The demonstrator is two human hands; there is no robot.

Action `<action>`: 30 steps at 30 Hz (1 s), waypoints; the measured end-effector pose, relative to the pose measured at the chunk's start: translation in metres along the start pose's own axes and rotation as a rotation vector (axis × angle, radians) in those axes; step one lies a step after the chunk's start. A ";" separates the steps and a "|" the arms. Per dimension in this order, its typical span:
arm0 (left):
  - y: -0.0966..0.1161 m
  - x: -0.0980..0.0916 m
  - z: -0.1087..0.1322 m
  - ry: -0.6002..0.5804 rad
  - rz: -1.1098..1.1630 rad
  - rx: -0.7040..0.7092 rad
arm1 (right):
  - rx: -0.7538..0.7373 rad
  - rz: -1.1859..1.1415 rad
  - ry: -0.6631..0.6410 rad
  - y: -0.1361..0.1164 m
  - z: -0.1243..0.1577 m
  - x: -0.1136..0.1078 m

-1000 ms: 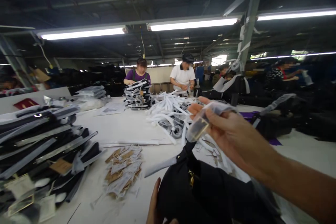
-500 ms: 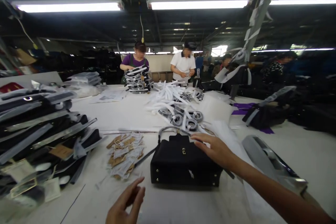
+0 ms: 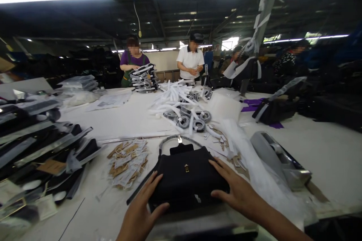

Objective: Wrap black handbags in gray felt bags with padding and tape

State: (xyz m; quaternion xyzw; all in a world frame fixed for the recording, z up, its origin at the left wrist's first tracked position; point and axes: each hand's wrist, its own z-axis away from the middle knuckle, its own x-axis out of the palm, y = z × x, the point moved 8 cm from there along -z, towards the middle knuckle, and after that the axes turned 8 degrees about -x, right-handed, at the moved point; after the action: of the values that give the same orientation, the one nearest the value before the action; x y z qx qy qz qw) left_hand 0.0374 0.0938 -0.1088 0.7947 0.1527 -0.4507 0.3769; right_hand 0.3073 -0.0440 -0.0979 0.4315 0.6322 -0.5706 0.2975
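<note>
A black handbag point(image 3: 185, 173) with a small gold clasp lies on the white table directly in front of me. Its top flap piece is folded back, and a wrapped handle arches behind it. My left hand point(image 3: 144, 205) grips the bag's left end, fingers along the side and thumb at the front lower edge. On the other end, my right hand point(image 3: 236, 190) holds the right side with fingers on top and thumb on the front. A dark strap point(image 3: 141, 184) runs out from under my left fingers.
Left of the bag lie brown and clear tags point(image 3: 128, 163), beyond them stacked black bags point(image 3: 42, 147). A grey tape dispenser point(image 3: 278, 158) and white wrapping sheet point(image 3: 251, 158) are at right. Behind are white-wrapped straps point(image 3: 183, 101). Two people point(image 3: 190, 60) stand across the table.
My left hand has come up from the front onto the bag's left end. My right hand has shifted down its right side. The bag has moved nearer and the view has tilted down.
</note>
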 end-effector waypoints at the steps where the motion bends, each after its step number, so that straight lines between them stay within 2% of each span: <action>1: 0.005 -0.005 0.003 -0.004 -0.062 0.028 | -0.057 0.049 -0.023 -0.008 -0.001 0.000; 3: 0.022 -0.007 -0.001 -0.022 -0.179 0.118 | -0.206 0.138 -0.072 -0.025 -0.007 0.002; 5: 0.043 0.000 -0.012 -0.068 -0.262 0.249 | -0.332 0.192 -0.130 -0.035 -0.015 0.008; 7: 0.060 0.013 -0.022 -0.132 -0.311 0.363 | -0.373 0.218 -0.169 -0.035 -0.023 0.013; 10: 0.071 0.030 -0.029 -0.186 -0.358 0.449 | -0.376 0.213 -0.214 -0.026 -0.029 0.019; 14: 0.081 0.035 -0.022 -0.111 -0.348 0.465 | -0.370 0.168 -0.261 -0.018 -0.030 0.023; 18: 0.107 0.034 -0.014 -0.001 -0.120 0.556 | -0.353 0.123 -0.263 -0.018 -0.032 0.022; 21: 0.120 0.035 -0.019 0.046 0.018 0.556 | -0.335 0.102 -0.250 -0.018 -0.032 0.021; 25: 0.129 0.036 -0.027 -0.021 0.099 0.556 | -0.317 0.067 -0.227 -0.019 -0.031 0.019; 27: 0.126 0.024 -0.029 0.022 0.160 0.502 | -0.308 0.040 -0.205 -0.020 -0.031 0.016; 30: 0.110 0.000 -0.024 0.068 0.262 0.372 | -0.291 0.001 -0.183 -0.020 -0.031 0.014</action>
State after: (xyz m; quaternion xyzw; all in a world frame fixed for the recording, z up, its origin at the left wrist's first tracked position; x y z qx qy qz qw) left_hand 0.1157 0.0384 -0.0508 0.8782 -0.0250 -0.3913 0.2737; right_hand 0.2863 -0.0104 -0.0957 0.3305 0.6781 -0.5099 0.4135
